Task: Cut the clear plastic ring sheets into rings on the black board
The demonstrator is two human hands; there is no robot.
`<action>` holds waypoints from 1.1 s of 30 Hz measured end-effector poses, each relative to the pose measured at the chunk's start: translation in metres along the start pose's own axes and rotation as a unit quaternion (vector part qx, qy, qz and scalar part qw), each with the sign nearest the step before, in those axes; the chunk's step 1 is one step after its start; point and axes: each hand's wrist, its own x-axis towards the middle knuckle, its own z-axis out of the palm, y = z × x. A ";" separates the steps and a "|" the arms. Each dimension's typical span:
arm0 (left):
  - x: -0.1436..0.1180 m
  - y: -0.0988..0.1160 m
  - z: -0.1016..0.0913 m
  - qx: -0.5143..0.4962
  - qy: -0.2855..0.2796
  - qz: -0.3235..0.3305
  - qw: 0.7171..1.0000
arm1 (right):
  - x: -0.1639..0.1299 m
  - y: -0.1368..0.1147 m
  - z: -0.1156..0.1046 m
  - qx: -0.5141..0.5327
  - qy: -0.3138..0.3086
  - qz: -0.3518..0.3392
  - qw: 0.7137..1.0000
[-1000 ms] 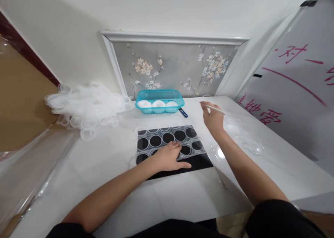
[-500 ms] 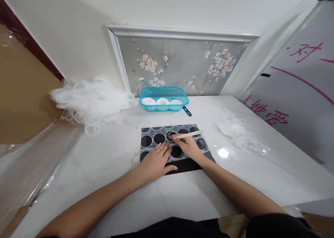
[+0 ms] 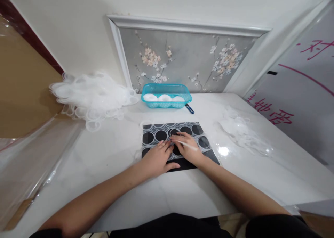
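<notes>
My right hand pinches a thin white stick, fingers closed around it, over a black mat covered by a clear film sheet of rings at the middle of the white table. The stick's long axis runs left to right, its tip pointing left toward a ring while its free end points right and toward me. My left hand lies flat and open on the sheet, grasping nothing; if that pressure eases, I judge the film could slide and the tip tear a ring.
</notes>
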 end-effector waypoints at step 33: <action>-0.042 -0.035 0.012 0.084 0.083 0.034 0.992 | 0.024 -0.022 0.032 0.245 0.016 0.111 0.963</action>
